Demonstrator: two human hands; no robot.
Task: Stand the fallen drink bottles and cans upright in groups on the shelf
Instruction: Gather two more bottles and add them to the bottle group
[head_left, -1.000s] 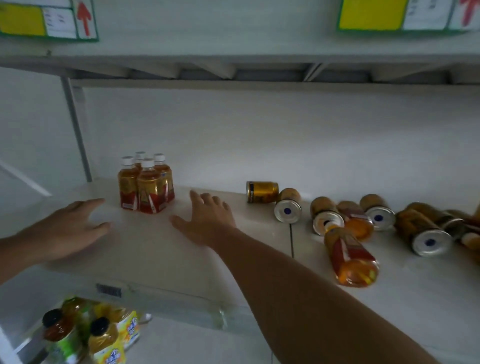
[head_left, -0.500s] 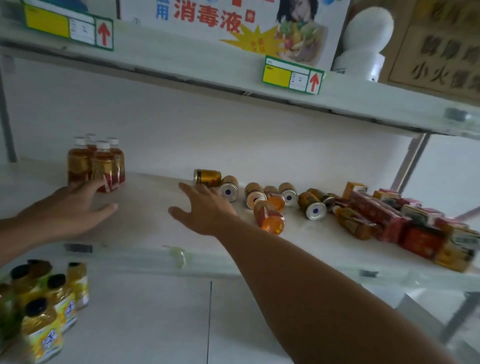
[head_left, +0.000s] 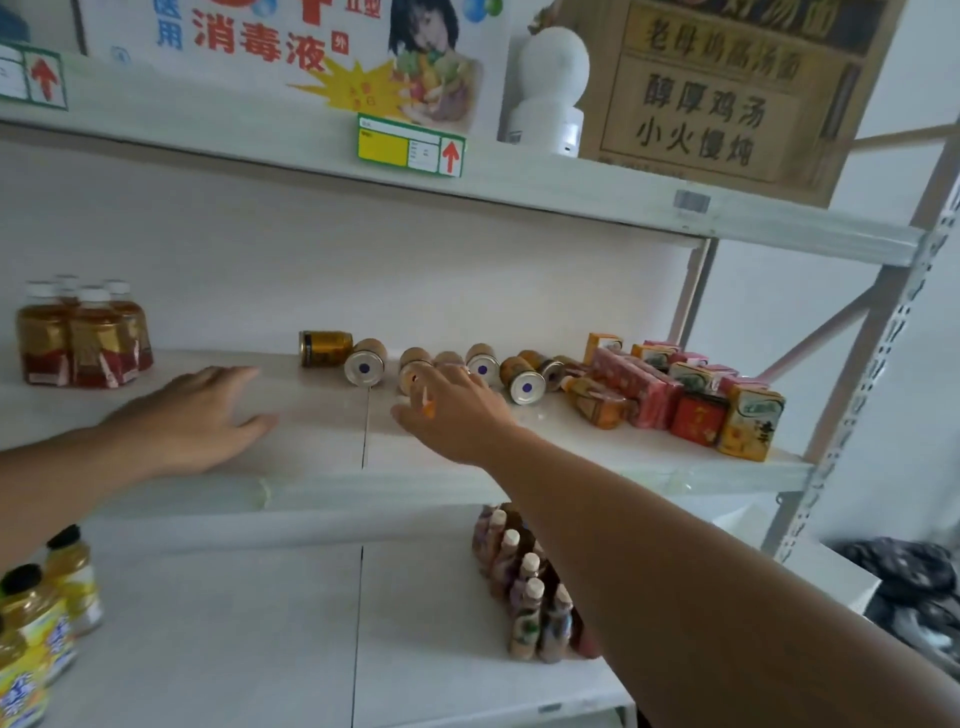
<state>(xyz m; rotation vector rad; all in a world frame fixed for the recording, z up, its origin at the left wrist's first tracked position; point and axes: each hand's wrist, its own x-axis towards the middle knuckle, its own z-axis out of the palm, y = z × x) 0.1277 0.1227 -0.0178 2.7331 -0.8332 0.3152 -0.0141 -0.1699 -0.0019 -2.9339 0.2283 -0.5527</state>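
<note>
Several amber tea bottles with white caps stand upright in a group at the left of the white middle shelf. A gold can lies on its side mid-shelf, and further cans lie beside it with their silver ends facing me. My right hand reaches over a fallen orange bottle, fingers spread on top of it; only a sliver of the bottle shows. Another fallen bottle lies to the right. My left hand rests flat on the shelf, holding nothing.
Toppled juice cartons crowd the shelf's right end near the metal post. The lower shelf holds a row of small bottles and yellow drink bottles. Boxes and a price tag sit on the upper shelf.
My view has swung right and pulled back. My right hand has moved right from the bare shelf onto the fallen orange bottle. My left hand has stayed flat on the shelf.
</note>
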